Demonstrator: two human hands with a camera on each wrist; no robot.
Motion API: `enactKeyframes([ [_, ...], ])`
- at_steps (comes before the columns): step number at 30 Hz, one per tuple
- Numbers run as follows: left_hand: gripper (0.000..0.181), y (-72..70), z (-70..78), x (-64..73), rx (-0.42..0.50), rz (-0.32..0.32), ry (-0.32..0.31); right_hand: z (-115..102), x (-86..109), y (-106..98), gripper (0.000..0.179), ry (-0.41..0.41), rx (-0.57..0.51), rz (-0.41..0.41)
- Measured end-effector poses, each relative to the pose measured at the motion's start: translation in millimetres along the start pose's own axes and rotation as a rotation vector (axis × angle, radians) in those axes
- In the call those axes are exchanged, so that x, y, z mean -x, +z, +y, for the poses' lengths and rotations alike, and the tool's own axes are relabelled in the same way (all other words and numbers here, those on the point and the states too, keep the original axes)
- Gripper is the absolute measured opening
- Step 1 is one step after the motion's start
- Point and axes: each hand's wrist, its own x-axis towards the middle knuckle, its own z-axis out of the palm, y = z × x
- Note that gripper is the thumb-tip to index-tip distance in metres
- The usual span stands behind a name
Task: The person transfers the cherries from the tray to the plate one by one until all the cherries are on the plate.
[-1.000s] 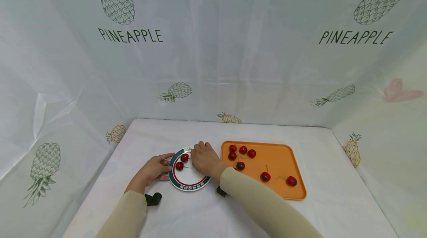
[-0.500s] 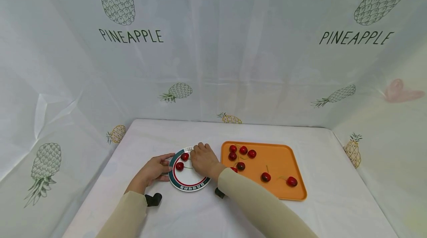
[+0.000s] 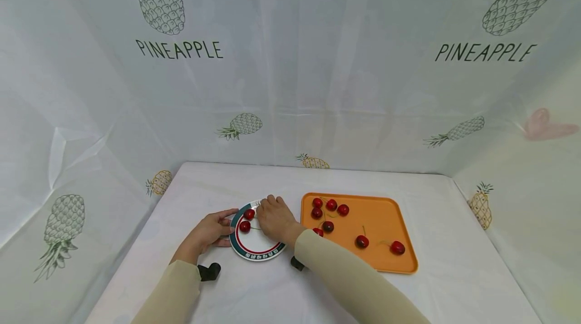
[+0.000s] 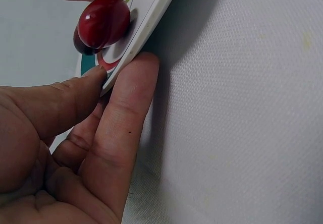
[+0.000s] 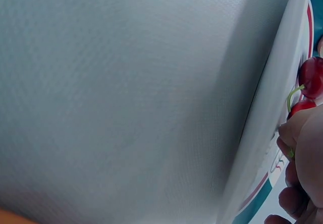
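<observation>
A white plate [image 3: 238, 248] with a green and red rim lies on the table, with two dark red cherries on its left part. My left hand [image 3: 206, 233] pinches the plate's left edge, thumb on the rim and fingers beneath, as the left wrist view shows. Over the plate's right side, my right hand [image 3: 277, 219] pinches the stem of the farther cherry [image 3: 249, 214]. In the right wrist view a bit of green stem [image 5: 291, 153] pokes out between its fingertips. The nearer cherry [image 3: 245, 226] lies loose, its stem pointing right.
Right of the plate is an orange tray [image 3: 381, 213] with several cherries, mostly grouped at its left, partly behind the right forearm. One cherry [image 3: 397, 248] sits near its right edge. A white pineapple-print cloth [image 3: 290, 87] hangs behind the table and at both sides.
My right hand has shifted slightly left over the plate, and the farther cherry has moved a little left with it. My left hand keeps its hold on the plate.
</observation>
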Motion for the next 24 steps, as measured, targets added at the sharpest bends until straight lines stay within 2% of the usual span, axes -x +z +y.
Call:
enactKeyframes([
  [5, 0.062, 0.7, -0.1, -0.5, -0.009, -0.001, 0.003, -0.4, 1.0, -1.9, 0.037, 0.000, -0.012, 0.003],
  [14, 0.063, 1.1, -1.0, -0.6, -0.032, 0.007, -0.004, 0.7, 8.4, -11.0, 0.032, -0.017, 0.003, 0.081],
  [19, 0.063, -0.4, -1.4, -0.2, -0.039, 0.006, -0.007, 6.6, 21.3, -22.5, 0.028, -0.051, 0.065, 0.141],
  [24, 0.064, -0.9, 0.1, 0.8, -0.037, 0.001, -0.002, 21.1, 43.3, -34.1, 0.027, -0.074, 0.133, 0.171],
])
